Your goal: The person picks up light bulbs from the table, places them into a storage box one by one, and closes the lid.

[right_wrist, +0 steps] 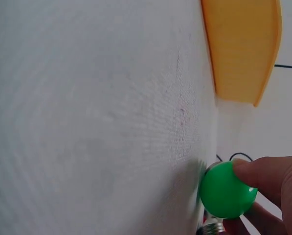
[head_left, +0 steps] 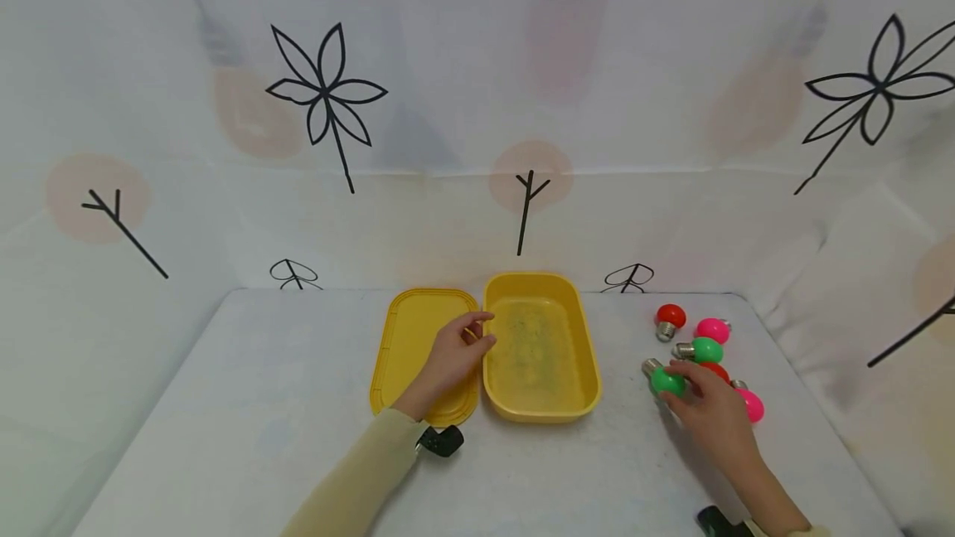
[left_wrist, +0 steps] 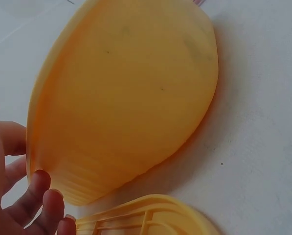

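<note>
Head view: the right hand (head_left: 712,421) grips a green bulb (head_left: 667,383) by its round end, at the right of the worktop (head_left: 224,413). Its cap points far left, clear of the fingers; the round end presumably gives the surer hold. A red bulb (head_left: 671,316) and a pink bulb (head_left: 713,330) lie farther off, apparently placed within right-hand reach. The left hand (head_left: 453,348), fingers loosely bent, is at the left rim of the box (head_left: 540,416), possibly to steady it. The lid (head_left: 403,355) lies flat just left, leaving the box uncovered.

Left wrist view: fingers sit at the box wall; firm contact cannot be confirmed.

Right wrist view: thumb and fingers oppose across the green bulb; whether it touches the worktop cannot be told.
</note>
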`<action>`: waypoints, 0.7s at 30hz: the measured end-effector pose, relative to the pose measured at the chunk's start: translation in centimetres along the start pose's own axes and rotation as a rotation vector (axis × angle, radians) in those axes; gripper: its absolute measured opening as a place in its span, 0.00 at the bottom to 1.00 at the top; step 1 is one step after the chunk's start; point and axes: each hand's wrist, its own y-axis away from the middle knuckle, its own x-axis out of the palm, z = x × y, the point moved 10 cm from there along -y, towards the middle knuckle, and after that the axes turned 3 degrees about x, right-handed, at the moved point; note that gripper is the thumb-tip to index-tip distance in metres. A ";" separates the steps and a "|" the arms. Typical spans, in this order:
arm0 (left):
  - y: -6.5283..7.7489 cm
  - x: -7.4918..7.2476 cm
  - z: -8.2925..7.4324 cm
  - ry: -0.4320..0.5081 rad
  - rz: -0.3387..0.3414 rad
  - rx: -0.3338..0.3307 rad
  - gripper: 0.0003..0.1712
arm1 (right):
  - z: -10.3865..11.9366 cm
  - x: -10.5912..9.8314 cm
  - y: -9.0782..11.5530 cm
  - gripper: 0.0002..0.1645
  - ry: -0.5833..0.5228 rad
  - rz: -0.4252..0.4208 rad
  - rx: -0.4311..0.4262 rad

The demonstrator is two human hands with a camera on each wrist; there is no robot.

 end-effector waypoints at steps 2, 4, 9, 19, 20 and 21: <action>-0.1 0.1 -0.1 -0.005 0.004 0.009 0.20 | -0.1 0.0 -0.1 0.29 0.006 -0.005 0.008; -0.2 0.3 0.0 -0.007 0.010 0.009 0.21 | -0.1 0.0 -0.2 0.29 0.012 -0.010 0.014; -0.4 0.6 0.1 0.012 0.028 0.005 0.22 | -0.3 0.1 -0.3 0.28 0.013 -0.007 0.026; -0.3 1.0 -0.1 -0.125 0.011 -0.016 0.22 | -0.6 0.1 -0.4 0.29 0.021 -0.013 0.020; -0.3 1.0 -0.1 -0.155 0.007 -0.014 0.22 | -0.6 0.1 -0.5 0.28 0.020 -0.015 0.020; -0.2 1.0 -0.3 -0.185 -0.001 -0.010 0.23 | -0.6 0.1 -0.5 0.28 0.018 -0.014 0.020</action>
